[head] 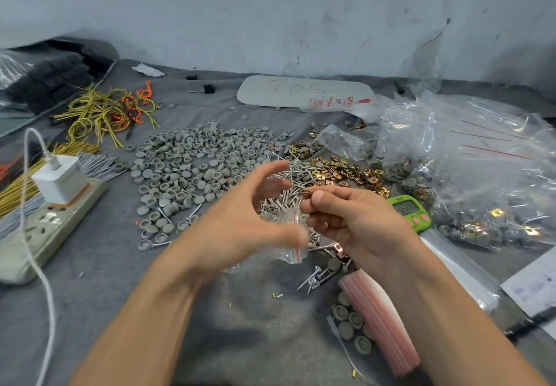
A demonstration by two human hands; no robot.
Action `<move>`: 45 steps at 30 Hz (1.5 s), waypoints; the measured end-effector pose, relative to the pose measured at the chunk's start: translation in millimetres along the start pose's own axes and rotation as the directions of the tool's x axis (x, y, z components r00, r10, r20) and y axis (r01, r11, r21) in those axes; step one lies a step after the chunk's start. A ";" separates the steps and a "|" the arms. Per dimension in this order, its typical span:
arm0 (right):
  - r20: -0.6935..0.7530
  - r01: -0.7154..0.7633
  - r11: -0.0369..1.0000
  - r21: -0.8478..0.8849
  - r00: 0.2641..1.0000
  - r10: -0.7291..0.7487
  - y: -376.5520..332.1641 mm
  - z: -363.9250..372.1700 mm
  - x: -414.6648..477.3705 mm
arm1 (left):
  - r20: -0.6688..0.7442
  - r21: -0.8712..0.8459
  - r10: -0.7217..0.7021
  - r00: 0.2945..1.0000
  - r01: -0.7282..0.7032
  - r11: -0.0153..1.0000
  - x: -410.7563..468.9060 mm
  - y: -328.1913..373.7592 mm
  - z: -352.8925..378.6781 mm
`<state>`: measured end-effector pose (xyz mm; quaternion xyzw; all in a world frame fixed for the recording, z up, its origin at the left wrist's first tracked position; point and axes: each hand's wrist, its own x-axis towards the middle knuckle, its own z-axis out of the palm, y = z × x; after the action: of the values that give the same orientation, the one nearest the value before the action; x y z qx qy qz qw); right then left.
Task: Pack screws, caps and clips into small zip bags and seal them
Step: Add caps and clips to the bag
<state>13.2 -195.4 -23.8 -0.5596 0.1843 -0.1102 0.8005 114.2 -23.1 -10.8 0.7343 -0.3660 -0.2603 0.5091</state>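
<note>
My left hand [243, 220] hovers over the grey cloth with its fingers spread and curved; its thumb holds a small clear zip bag [293, 251] with a red seal line. My right hand [346, 220] is just to the right of it, pinching a few copper clips [307, 194] between thumb and forefinger above the bag's mouth. Behind the hands lie a wide pile of grey caps [195, 163], a heap of silver screws [290, 178] and a scatter of gold and copper clips [340, 172]. The bag's contents are blurred.
A power strip [51, 223] with a white charger [60, 178] and cable sits at the left, yellow and orange wires [102, 111] behind it. A green timer [409, 212] and large plastic bags of packed parts [481, 160] lie right. A pink-edged stack of zip bags [379, 322], caps and loose screws [316, 277] lie near.
</note>
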 end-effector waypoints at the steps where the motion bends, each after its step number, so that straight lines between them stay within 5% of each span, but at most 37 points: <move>1: -0.011 -0.006 1.000 0.001 1.000 0.006 0.4 -0.9 0.7 | 0.061 0.141 -0.004 0.998 -0.005 0.990 -1.4 -2.3 -0.8; 3: -0.028 -0.015 1.000 -0.012 0.999 0.015 0.7 -1.6 0.8 | 0.089 0.424 -0.041 0.995 0.000 0.906 -3.2 -5.3 4.8; 5: -0.042 -0.003 0.999 -0.043 0.999 0.001 0.6 -0.6 0.6 | 0.040 0.513 -0.061 0.997 0.032 0.858 -2.7 -6.3 12.3; 10: -0.140 0.081 0.987 -0.138 0.985 -0.100 -1.9 -3.5 -0.9 | -0.192 0.388 0.015 0.981 0.062 0.920 5.4 -12.0 9.3; 16: -0.052 0.155 0.776 -0.612 0.971 -0.235 9.3 7.7 2.8 | -0.237 0.340 0.028 0.971 0.056 0.939 8.4 -8.7 17.0; 21: 0.065 0.132 0.754 -0.643 0.991 -0.117 7.0 22.5 3.9 | -0.255 0.420 0.048 0.966 0.066 0.905 10.7 -10.3 23.9; 25: -0.190 0.129 0.812 -0.569 0.940 -0.283 -13.2 -4.6 -0.3 | -0.409 0.198 0.061 0.911 0.023 0.980 9.3 -10.3 16.4; 29: -0.296 -0.030 0.521 -0.853 0.849 -0.437 -15.1 -27.8 -0.4 | -0.616 -0.062 0.075 0.784 -0.142 0.988 8.4 -4.4 6.2; 32: -0.250 -0.075 0.409 -0.910 0.885 -0.394 -10.8 -26.7 -0.1 | -0.765 0.054 0.191 0.615 -0.234 0.971 8.0 -3.2 0.7; 34: -0.181 -0.106 0.220 -0.970 0.917 -0.355 -7.7 -25.7 1.6 | -0.774 0.141 0.245 0.584 -0.217 0.966 6.2 -3.3 1.2; 37: -0.158 -0.175 -0.036 -0.984 0.945 -0.288 -3.8 -22.5 3.6 | -0.711 0.254 0.282 0.644 -0.139 0.957 2.8 -3.2 7.3; 45: -0.117 -0.127 -0.035 -0.991 0.974 -0.195 3.0 -23.3 7.8 | -0.523 0.380 0.140 0.840 0.083 0.921 9.3 -8.6 19.0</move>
<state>10.4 -217.3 -35.1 -0.9514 0.2811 -0.0255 0.1231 107.7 -39.3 -25.6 0.8578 -0.2627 0.0430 0.4397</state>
